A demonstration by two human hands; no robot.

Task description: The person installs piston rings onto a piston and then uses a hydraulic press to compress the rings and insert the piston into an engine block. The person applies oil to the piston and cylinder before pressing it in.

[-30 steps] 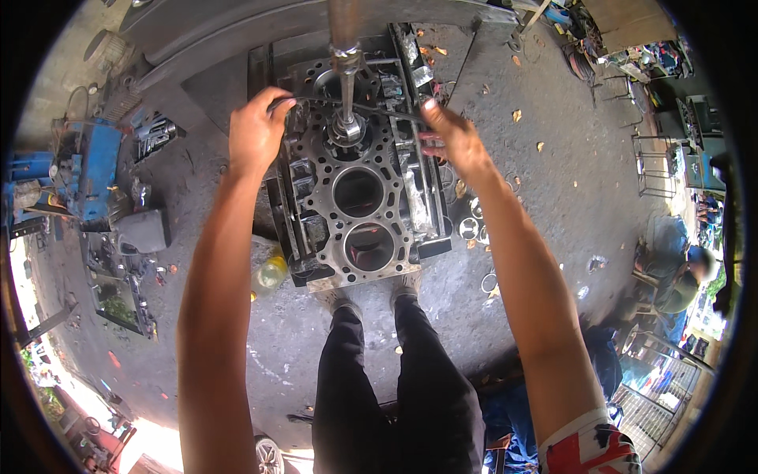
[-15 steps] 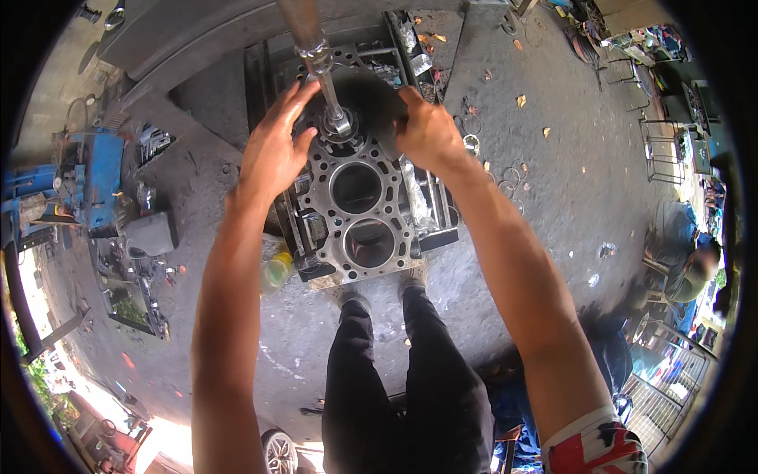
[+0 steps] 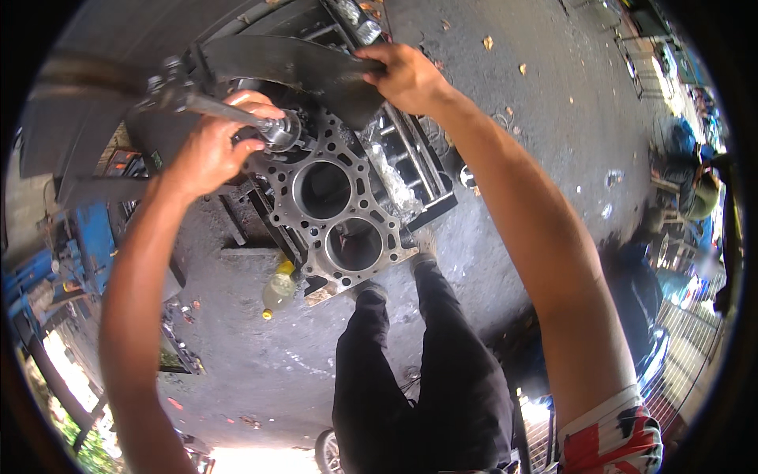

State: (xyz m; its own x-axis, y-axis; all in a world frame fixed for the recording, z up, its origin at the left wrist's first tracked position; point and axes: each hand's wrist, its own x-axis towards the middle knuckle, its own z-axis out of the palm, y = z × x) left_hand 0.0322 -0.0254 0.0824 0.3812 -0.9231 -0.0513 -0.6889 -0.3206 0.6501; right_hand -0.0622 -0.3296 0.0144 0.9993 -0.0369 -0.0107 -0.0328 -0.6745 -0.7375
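An engine block (image 3: 294,207) with open round cylinder bores stands before my feet. A metal rod (image 3: 225,109) slants in from the upper left, ending in a round metal head (image 3: 283,133) at the block's far bore. My left hand (image 3: 212,150) curls beside that head, with fingers and thumb on either side of the rod's lower end; the exact contact is partly hidden. Pinched by its edge in my right hand (image 3: 410,79) is a dark, bendy sheet (image 3: 292,65). It arches over the block's far end and covers part of it.
A metal frame (image 3: 430,170) runs along the block's right side, with crumpled clear plastic (image 3: 391,178) on it. A yellow-capped bottle (image 3: 279,294) lies to the left of my feet. Blue machinery (image 3: 99,237) is at left; a person (image 3: 699,193) sits far right.
My view has shifted, and the rod now slants from the left. My left hand has closed in on the rod's lower end. The dark sheet, blurred before, now shows stretched out from my right hand.
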